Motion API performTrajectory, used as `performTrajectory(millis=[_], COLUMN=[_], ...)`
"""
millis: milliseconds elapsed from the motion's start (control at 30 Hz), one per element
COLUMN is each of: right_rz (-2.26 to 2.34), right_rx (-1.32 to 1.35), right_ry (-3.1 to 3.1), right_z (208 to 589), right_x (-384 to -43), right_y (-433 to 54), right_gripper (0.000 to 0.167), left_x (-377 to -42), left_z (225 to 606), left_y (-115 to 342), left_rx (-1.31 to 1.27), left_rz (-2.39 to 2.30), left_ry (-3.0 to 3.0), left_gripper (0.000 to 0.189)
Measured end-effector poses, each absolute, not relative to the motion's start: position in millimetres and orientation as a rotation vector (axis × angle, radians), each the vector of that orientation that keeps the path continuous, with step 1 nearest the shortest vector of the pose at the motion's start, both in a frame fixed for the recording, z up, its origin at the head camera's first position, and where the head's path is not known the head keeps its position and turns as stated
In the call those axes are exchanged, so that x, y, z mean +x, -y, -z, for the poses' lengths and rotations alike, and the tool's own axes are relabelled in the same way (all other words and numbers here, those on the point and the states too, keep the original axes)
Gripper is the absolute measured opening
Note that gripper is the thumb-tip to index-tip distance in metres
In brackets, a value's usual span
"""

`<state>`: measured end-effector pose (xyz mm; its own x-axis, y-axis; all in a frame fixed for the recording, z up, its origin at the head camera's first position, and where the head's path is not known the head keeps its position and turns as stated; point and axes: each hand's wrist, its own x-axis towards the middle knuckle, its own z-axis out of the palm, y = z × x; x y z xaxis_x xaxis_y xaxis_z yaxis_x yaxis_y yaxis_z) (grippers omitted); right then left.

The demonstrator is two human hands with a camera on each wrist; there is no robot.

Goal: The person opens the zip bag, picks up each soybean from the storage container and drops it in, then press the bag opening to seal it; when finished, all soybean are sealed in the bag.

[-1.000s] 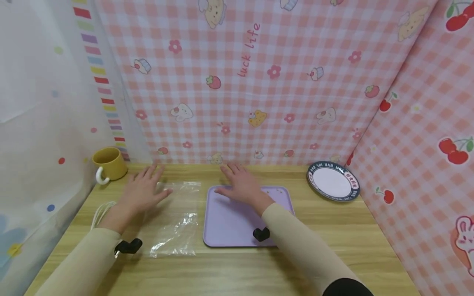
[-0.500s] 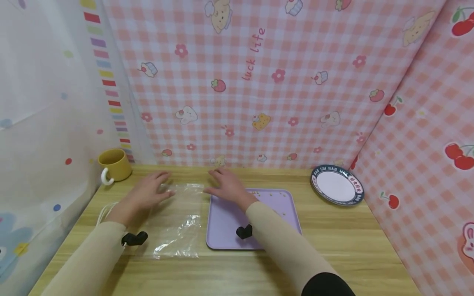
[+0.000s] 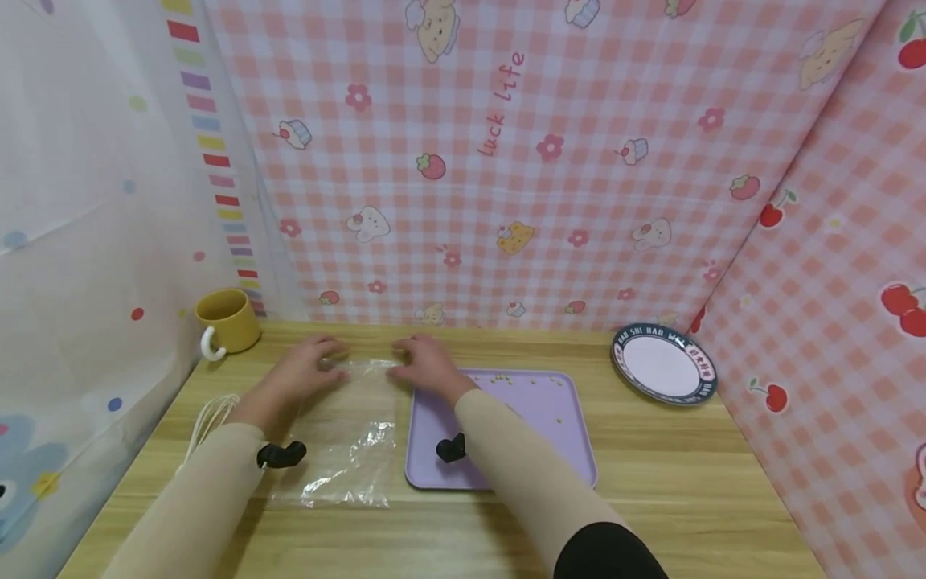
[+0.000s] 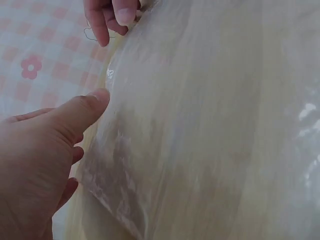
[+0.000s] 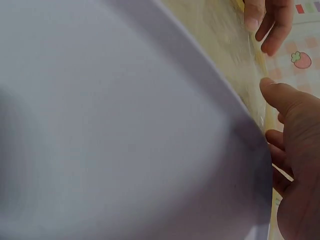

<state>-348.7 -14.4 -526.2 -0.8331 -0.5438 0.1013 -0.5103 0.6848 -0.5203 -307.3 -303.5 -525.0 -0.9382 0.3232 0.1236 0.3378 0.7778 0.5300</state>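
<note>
A clear plastic bag (image 3: 347, 458) lies flat on the wooden table, its top edge toward the back wall. My left hand (image 3: 307, 368) is at the bag's upper left corner, thumb and fingers apart. In the left wrist view the thumb tip meets the edge of the bag (image 4: 190, 125). My right hand (image 3: 428, 370) reaches over the back left corner of a lilac tray (image 3: 553, 402), with its thumb toward the bag's upper right corner and its fingers loosely bent. Neither hand holds anything. Small yellowish bits lie scattered on the tray, partly hidden by the right sleeve.
A yellow mug (image 3: 230, 322) with a white handle stands at the back left. White cord (image 3: 210, 420) lies beside the left forearm. A dark-rimmed plate (image 3: 661, 366) is at the back right. Checked cloth walls (image 3: 463, 193) close off the back and right.
My right hand has moved left from over the tray toward the bag's top edge. The left hand has shifted slightly right, its spread fingers drawing inward. The head view has turned slightly.
</note>
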Motion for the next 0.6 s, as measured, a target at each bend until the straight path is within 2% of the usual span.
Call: performTrajectory(millis=[233, 600], right_rz=[0.794, 0.859], right_rx=[-0.922, -0.930], right_ry=[-2.830, -2.809], right_z=[528.7, 528.8], right_x=[-350.0, -348.8], right_y=[25.1, 33.8], right_gripper=[0.043, 0.026], left_x=[-312.1, -313.7], left_z=[530.7, 530.5], left_y=[301.8, 296.4], left_rx=[-0.538, -0.519], left_rz=[0.891, 0.978], left_ry=[2.933, 2.915], left_gripper=[0.046, 0.034])
